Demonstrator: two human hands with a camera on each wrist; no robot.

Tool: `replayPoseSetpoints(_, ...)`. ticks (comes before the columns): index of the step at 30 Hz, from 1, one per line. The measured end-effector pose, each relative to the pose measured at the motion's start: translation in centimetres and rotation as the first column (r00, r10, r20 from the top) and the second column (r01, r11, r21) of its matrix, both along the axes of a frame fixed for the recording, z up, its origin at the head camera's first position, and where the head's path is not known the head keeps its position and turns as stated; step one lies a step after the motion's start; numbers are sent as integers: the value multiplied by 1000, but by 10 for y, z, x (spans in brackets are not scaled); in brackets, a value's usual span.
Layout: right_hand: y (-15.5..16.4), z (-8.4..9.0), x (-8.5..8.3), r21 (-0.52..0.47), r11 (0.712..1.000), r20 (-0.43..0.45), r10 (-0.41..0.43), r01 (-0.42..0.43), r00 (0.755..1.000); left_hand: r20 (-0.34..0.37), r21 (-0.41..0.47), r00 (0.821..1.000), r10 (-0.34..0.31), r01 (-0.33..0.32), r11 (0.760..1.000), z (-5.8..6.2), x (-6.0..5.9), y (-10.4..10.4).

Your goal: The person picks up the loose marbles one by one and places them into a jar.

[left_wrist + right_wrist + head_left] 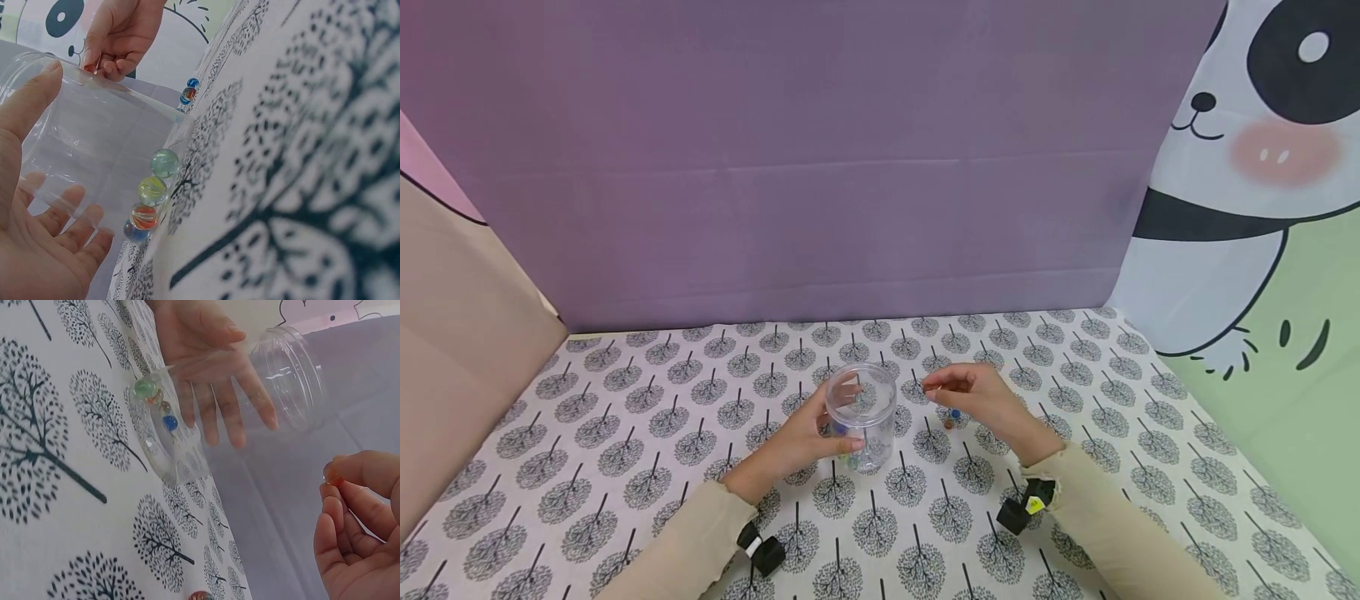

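A clear plastic jar (880, 437) with no lid on stands on the cloth, its open mouth upward. My left hand (793, 442) holds it from the left, thumb on the near side and fingers round the back. Several glass marbles lie on the jar's bottom, among them a green marble (165, 163), a yellow one (152, 190) and an orange one (144, 217). My right hand (981, 398), just right of the jar and apart from it, pinches an orange-red marble (335, 480) between thumb and fingertips.
Below the right hand, a blue marble (955, 413) and a reddish-brown marble (949, 424) lie on the cloth. The white tablecloth (647, 533) carries a tree print. A purple backdrop (850, 208) rises behind the table, and a panda-print panel (1247, 275) stands at the right.
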State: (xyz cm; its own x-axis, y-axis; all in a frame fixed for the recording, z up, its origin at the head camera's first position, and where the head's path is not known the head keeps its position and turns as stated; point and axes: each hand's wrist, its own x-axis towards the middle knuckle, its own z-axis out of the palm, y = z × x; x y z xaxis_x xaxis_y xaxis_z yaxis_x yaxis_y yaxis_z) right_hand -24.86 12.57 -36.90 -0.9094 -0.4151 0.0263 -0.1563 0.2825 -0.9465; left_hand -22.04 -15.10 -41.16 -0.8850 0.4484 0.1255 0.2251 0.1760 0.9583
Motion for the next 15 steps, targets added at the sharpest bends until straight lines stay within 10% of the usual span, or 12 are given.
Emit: replayPoseSetpoints(15, -7, 2, 0, -10, 1000, 6, 14, -14, 1000, -6, 6, 1000, -9, 9, 1000, -1, -1, -1)
